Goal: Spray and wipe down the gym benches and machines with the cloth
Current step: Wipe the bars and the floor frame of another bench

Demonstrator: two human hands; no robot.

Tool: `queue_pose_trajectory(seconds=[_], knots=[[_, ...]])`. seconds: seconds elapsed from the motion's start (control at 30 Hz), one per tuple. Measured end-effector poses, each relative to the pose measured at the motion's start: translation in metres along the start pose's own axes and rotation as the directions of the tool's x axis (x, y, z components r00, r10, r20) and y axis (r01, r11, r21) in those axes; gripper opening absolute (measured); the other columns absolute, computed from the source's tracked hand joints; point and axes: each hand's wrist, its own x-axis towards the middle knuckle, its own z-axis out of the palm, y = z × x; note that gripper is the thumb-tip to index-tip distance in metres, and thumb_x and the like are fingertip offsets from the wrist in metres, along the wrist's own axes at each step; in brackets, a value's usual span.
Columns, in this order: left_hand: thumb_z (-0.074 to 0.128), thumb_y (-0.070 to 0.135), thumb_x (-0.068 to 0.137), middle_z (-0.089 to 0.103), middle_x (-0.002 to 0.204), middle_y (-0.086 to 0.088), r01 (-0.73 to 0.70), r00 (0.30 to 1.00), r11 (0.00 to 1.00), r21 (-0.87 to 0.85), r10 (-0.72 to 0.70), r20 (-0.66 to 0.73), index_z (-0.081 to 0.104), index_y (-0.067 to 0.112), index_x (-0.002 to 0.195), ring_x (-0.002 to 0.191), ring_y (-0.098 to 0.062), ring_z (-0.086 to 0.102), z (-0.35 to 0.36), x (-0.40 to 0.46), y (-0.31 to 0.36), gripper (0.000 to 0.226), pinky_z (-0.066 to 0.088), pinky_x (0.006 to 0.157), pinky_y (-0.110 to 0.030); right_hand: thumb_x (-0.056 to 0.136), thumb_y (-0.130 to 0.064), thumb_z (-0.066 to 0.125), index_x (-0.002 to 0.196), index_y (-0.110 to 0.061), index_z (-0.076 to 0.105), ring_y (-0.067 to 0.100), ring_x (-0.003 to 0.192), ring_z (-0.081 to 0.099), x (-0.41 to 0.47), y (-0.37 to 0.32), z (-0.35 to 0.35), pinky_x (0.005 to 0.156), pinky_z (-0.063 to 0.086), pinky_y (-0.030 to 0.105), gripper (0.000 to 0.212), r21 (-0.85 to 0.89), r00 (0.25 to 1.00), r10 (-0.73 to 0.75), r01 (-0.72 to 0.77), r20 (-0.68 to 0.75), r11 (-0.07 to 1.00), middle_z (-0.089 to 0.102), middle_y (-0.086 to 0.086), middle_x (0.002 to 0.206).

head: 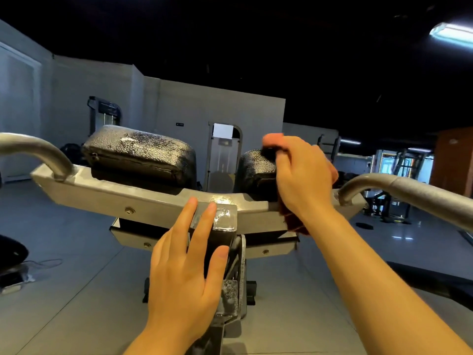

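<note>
From the head camera, the person's left hand [184, 267] lies flat with straight fingers on the upright post [222, 239] at the middle of a grey gym machine, fingertips reaching its wet, shiny top cap and the thumb laid along the post's dark side; it grasps nothing. The right hand [300, 175] is clenched around a reddish cloth [273, 140], which sticks out above the knuckles and hangs below the wrist, and presses it onto the right black pad [256, 170]. The left black pad [139, 155] stands just beside it, apart from both hands, its top glistening with droplets. Both pads sit on a grey crossbar [107, 193], from whose ends two curved handles [38, 147] rise outward. Beyond lie a pale floor [76, 278], grey walls and more machines in dim light.
</note>
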Motion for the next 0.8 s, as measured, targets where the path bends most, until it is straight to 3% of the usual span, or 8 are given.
queue_pose_trajectory(seconds=[0.13,0.23,0.3,0.37,0.53,0.6,0.73,0.8], knots=[[0.033,0.047,0.095,0.007,0.156,0.026,0.014,1.000,1.000,0.012,-0.014,-0.014,0.017,0.040,0.150,0.109,-0.028,0.060,0.001,-0.001,-0.001,0.058,0.028,0.101,-0.041,0.097,-0.022,0.043,0.111,-0.033,0.066,0.014,0.093,0.057,-0.004,-0.042,0.025,0.087,0.041,0.034,0.029,0.014,0.936,-0.274,0.278,0.220,0.961,0.068,-0.007,0.101],[0.034,0.046,0.094,0.005,0.156,0.028,0.015,1.000,1.000,0.013,-0.015,-0.014,0.017,0.041,0.150,0.113,-0.030,0.058,-0.001,-0.002,-0.002,0.059,0.029,0.103,-0.046,0.099,-0.024,0.044,0.111,-0.026,0.063,0.019,0.094,0.056,-0.001,-0.037,0.024,0.085,0.041,0.034,0.023,-0.040,0.918,-0.277,0.300,0.284,0.953,0.065,-0.003,0.102],[0.034,0.047,0.094,0.006,0.157,0.028,0.003,1.000,1.000,0.007,-0.003,-0.012,0.015,0.044,0.150,0.113,-0.029,0.058,-0.001,-0.002,-0.002,0.059,0.033,0.103,-0.050,0.101,-0.024,0.042,0.117,-0.031,0.060,0.005,0.101,0.053,0.000,-0.024,0.011,0.084,0.043,0.021,0.026,0.004,0.932,-0.246,0.255,0.267,0.967,0.062,-0.013,0.115],[0.033,0.048,0.094,0.008,0.158,0.026,-0.001,1.000,1.000,-0.004,0.001,-0.012,0.011,0.047,0.150,0.118,-0.028,0.055,-0.002,-0.001,-0.003,0.061,0.031,0.104,-0.048,0.102,-0.023,0.040,0.124,-0.042,0.055,-0.006,0.098,0.044,0.001,-0.007,-0.008,0.075,0.036,0.007,0.033,0.023,0.967,-0.151,0.150,0.205,0.988,0.053,-0.026,0.114],[0.035,0.046,0.094,0.023,0.156,0.006,0.000,1.000,1.000,0.002,0.000,-0.022,0.021,0.036,0.149,0.128,-0.017,0.039,0.002,0.000,-0.003,0.058,0.026,0.100,-0.044,0.104,-0.026,0.035,0.131,-0.038,0.050,0.020,0.091,0.052,0.004,0.037,-0.029,0.060,0.030,0.024,0.032,-0.092,0.980,0.170,-0.161,0.100,0.983,0.057,-0.004,0.101],[0.035,0.045,0.094,0.024,0.156,0.003,-0.005,1.000,1.000,0.017,0.005,-0.026,0.025,0.032,0.149,0.127,-0.017,0.037,0.003,0.001,-0.003,0.058,0.027,0.100,-0.043,0.104,-0.024,0.036,0.125,-0.039,0.055,0.019,0.094,0.052,0.005,0.027,-0.021,0.067,0.032,0.030,0.032,-0.071,0.984,0.169,-0.165,0.060,0.984,0.060,-0.003,0.105],[0.036,0.044,0.094,0.025,0.156,0.002,0.006,1.000,1.000,0.012,-0.006,-0.020,0.024,0.032,0.149,0.128,-0.017,0.037,0.003,0.000,-0.003,0.058,0.028,0.100,-0.044,0.099,-0.015,0.045,0.115,-0.027,0.064,0.003,0.091,0.043,-0.005,-0.010,0.006,0.091,0.045,0.041,0.027,0.020,0.997,-0.064,0.063,0.048,0.998,0.053,-0.015,0.099],[0.036,0.044,0.094,0.025,0.156,0.003,0.015,1.000,1.000,0.013,-0.015,-0.022,0.024,0.033,0.149,0.129,-0.017,0.036,0.002,0.000,-0.004,0.058,0.029,0.100,-0.045,0.097,-0.012,0.048,0.114,-0.022,0.065,0.009,0.095,0.051,-0.009,-0.018,0.012,0.101,0.042,0.051,0.025,0.092,0.989,-0.130,0.124,0.067,0.988,0.059,-0.010,0.102]])
